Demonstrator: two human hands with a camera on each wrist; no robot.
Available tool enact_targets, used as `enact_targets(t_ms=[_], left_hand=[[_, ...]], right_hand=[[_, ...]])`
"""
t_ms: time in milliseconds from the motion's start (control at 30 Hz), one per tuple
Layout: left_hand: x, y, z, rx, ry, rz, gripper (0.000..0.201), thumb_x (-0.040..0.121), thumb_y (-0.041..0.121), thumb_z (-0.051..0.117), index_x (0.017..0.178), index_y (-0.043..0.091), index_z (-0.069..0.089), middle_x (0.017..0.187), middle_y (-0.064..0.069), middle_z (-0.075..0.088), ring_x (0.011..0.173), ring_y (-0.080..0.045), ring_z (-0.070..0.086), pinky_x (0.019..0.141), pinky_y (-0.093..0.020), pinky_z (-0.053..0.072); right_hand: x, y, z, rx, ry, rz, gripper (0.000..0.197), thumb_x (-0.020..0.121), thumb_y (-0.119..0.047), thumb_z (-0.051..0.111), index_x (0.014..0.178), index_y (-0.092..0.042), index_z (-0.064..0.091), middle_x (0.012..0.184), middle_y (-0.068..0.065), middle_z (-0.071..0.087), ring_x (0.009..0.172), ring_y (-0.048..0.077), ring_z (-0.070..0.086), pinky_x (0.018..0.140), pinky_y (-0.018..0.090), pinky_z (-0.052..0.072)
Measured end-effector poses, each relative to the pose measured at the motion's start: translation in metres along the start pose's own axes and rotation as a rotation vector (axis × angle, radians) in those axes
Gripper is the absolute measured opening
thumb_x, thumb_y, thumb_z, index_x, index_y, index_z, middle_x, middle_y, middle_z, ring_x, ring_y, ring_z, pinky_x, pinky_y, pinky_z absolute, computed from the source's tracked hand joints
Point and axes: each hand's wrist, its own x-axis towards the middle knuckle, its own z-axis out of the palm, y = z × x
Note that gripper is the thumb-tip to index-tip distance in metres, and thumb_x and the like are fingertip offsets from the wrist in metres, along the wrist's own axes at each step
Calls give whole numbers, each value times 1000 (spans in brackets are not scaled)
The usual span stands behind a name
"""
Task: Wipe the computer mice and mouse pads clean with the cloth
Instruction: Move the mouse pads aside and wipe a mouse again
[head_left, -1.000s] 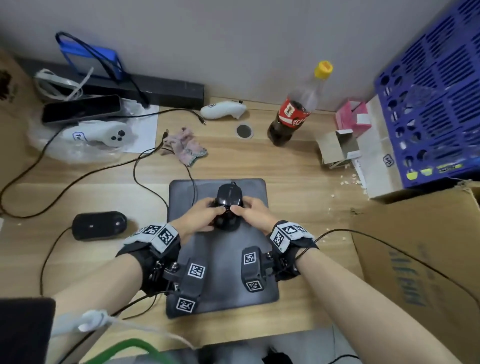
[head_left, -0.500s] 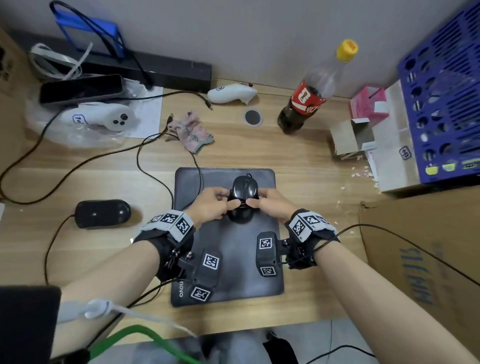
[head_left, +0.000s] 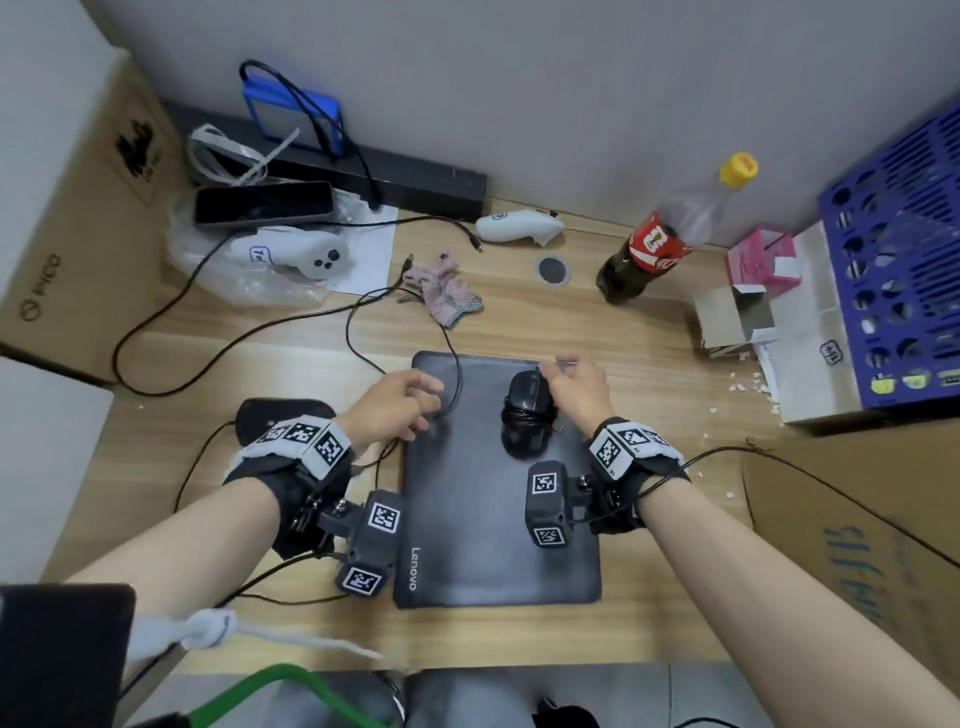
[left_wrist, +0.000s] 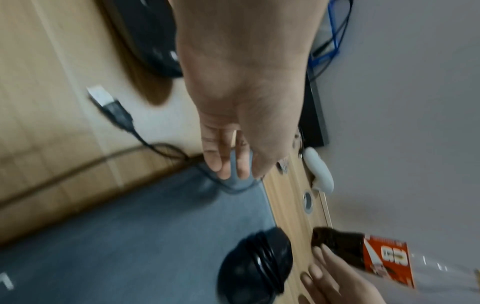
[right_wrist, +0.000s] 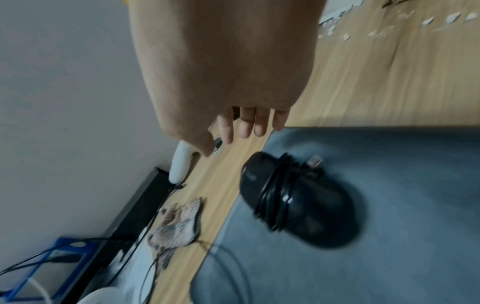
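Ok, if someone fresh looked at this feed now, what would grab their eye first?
Probably the black mouse with its cable wound round its body, lying on the grey mouse pad mid-desk, with the hands either side: left hand over the pad's left edge by a loose cable, right hand just right of the mouse. Next, the cola bottle standing at the back right, and the crumpled cloth lying untouched behind the pad.

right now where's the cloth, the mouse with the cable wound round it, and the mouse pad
cloth (head_left: 441, 288), head view, middle of the crumpled fabric
mouse (head_left: 524, 415), head view, on the wound cable across its body
mouse pad (head_left: 478, 519), head view, bare grey area near the person
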Motion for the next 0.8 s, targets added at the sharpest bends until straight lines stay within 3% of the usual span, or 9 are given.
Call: enact_targets(t_ms=[100, 200, 267, 333, 433, 533, 600, 733, 800], left_hand=[[-14, -16, -42, 15, 203, 105, 22, 93, 2, 53, 102, 19, 64, 82, 5, 61, 70, -13, 56, 57, -16, 43], [-24, -45, -81, 170, 308, 124, 31, 84, 8, 67, 94, 37, 62, 91, 9, 64, 85, -16, 59, 80, -29, 49], [-28, -62, -98, 407, 268, 96, 44, 76, 12, 72, 103, 43, 58, 109, 6, 61, 110, -22, 55, 98, -39, 44], [-34, -75, -105, 681, 192, 68, 60, 73, 17, 71, 124, 42, 52, 128, 5, 51, 128, -25, 41, 103, -41, 32], [-40, -92, -108, 819, 213, 71, 76, 74, 21, 71, 142, 33, 38, 139, 2, 41, 134, -24, 33, 106, -41, 24], [-42, -100, -113, 810, 304, 118, 71, 78, 34, 75, 141, 28, 43, 135, -2, 48, 127, -25, 43, 103, -39, 29], [-45, -95, -118, 551, 268, 143, 67, 78, 37, 79, 138, 26, 48, 128, -1, 57, 119, -23, 53, 97, -35, 38], [-64, -74, -133, -586, -130, 123, 80, 59, 44, 90, 125, 15, 58, 109, -5, 70, 101, -21, 67, 81, -28, 52], [-72, -65, -139, -803, -241, 206, 87, 52, 40, 94, 123, 8, 56, 107, -8, 69, 97, -20, 67, 81, -30, 55]], right_hand=[[-15, -29, 9, 44, 73, -74, 11, 87, -29, 51, 80, -21, 53, 97, 8, 61, 104, 34, 54, 95, 38, 42], [-32, -48, 26, 33, 22, -89, 18, 95, -23, 43, 90, -11, 56, 90, 8, 50, 91, 28, 45, 81, 32, 35], [-41, -54, 42, 19, -50, -121, 22, 94, -22, 47, 73, -16, 48, 81, 5, 50, 80, 25, 45, 73, 28, 32], [-48, -58, 59, 2, -152, -157, 34, 94, -20, 52, 64, -20, 36, 68, 0, 44, 68, 20, 42, 70, 27, 31], [-61, -60, 75, -79, -282, -165, 29, 95, -25, 53, 70, -23, 37, 70, -5, 42, 71, 17, 44, 73, 29, 35], [-70, -58, 86, -130, -380, -170, 24, 94, -28, 53, 74, -25, 42, 76, -4, 47, 83, 19, 51, 80, 32, 39], [-75, -60, 88, -140, -435, -187, 20, 94, -28, 53, 76, -26, 47, 76, -4, 50, 83, 21, 53, 81, 33, 42], [-92, -78, 85, -70, -502, -257, 14, 98, -21, 48, 84, -18, 52, 68, -2, 53, 63, 13, 52, 59, 19, 40], [-103, -92, 85, -14, -542, -263, 18, 101, -19, 42, 85, -17, 52, 67, 0, 53, 54, 12, 50, 51, 18, 36]])
